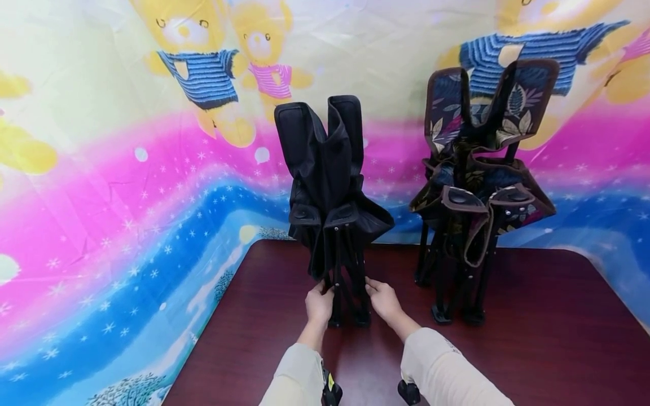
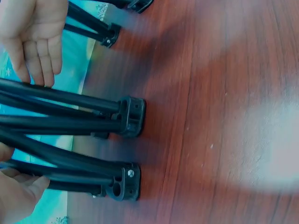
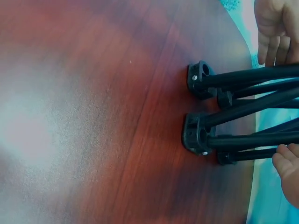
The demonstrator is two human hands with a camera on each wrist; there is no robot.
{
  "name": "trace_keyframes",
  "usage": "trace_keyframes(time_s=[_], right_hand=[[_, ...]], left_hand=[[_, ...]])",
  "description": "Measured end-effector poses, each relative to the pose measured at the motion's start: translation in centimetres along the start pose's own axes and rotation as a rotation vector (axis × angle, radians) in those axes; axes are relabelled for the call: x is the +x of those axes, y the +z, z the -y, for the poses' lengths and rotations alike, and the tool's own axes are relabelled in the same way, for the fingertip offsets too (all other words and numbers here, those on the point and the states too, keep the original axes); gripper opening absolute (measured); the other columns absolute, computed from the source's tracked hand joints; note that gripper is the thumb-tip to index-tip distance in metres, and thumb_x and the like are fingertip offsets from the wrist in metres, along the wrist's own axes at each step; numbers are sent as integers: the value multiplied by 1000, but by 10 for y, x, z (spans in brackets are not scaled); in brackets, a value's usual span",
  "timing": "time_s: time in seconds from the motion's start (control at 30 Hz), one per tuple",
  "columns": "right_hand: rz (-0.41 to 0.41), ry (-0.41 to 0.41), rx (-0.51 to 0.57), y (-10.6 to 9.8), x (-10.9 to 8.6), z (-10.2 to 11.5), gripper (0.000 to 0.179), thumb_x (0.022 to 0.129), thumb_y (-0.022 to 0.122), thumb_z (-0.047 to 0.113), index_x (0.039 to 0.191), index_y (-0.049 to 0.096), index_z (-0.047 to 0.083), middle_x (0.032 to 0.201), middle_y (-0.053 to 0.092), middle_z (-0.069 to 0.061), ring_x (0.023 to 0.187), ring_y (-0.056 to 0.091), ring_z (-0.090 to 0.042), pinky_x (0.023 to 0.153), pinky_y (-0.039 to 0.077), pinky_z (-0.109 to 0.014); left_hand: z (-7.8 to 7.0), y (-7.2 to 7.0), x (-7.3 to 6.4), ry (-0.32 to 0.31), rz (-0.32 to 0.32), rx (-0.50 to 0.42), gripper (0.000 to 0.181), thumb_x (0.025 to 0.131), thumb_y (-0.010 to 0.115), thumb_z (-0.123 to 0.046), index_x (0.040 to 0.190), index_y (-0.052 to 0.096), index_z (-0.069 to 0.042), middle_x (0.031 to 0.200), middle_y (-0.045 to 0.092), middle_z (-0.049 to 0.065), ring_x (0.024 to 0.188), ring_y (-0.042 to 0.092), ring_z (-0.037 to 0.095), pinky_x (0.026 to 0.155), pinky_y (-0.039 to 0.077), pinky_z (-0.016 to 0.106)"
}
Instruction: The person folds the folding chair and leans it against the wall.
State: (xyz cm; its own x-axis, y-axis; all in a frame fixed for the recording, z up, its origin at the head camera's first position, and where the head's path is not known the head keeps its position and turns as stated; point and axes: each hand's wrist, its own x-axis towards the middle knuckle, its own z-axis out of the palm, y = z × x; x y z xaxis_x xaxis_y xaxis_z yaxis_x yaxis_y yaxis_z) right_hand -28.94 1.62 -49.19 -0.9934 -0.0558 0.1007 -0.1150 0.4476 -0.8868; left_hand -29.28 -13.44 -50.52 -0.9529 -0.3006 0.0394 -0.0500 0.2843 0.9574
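Observation:
A folded black camping chair (image 1: 335, 163) stands upright on the table, its fabric bunched above thin black legs. My left hand (image 1: 320, 304) grips a leg tube low on the left side; the left wrist view shows the thumb lying along that tube (image 2: 79, 175). On the opposite side my right hand (image 1: 384, 300) pinches another leg tube (image 3: 261, 154) near its fingertips. Black plastic feet (image 2: 133, 116) cap the legs and sit at the tabletop. Fingers of each hand look fairly straight from across the chair.
A second folded chair (image 1: 482, 186), with dark floral fabric and brown trim, stands upright to the right. Both chairs are on a dark red-brown wooden table (image 1: 548, 349). Behind hangs a colourful cloth (image 1: 127, 141) with printed bears, close to the table's back and left edges.

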Motion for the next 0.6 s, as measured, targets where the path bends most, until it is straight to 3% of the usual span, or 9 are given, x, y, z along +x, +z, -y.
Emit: trace_keyframes(time_s=[0.13,0.3,0.6], right_hand=[[44,-18,3,0,4,-1,35,89,39,5,120,42,-12,121,43,-25,115,36,-34,94,30,-44],[44,-43,-30,1,9,-2,36,90,38,4,121,39,-14,123,40,-26,116,35,-34,95,28,-43],[69,8,9,2,18,0,39,91,35,6,125,34,-14,128,34,-26,119,29,-34,97,25,-44]], left_hand=[[-1,-3,5,0,61,7,40,82,56,-14,119,50,1,112,54,20,100,51,29,81,43,39],[0,-2,9,0,107,41,42,86,52,-17,124,45,-1,116,51,18,104,49,29,85,41,39],[0,0,21,-26,170,-5,46,89,46,-19,129,37,0,126,40,20,115,36,31,92,33,42]])
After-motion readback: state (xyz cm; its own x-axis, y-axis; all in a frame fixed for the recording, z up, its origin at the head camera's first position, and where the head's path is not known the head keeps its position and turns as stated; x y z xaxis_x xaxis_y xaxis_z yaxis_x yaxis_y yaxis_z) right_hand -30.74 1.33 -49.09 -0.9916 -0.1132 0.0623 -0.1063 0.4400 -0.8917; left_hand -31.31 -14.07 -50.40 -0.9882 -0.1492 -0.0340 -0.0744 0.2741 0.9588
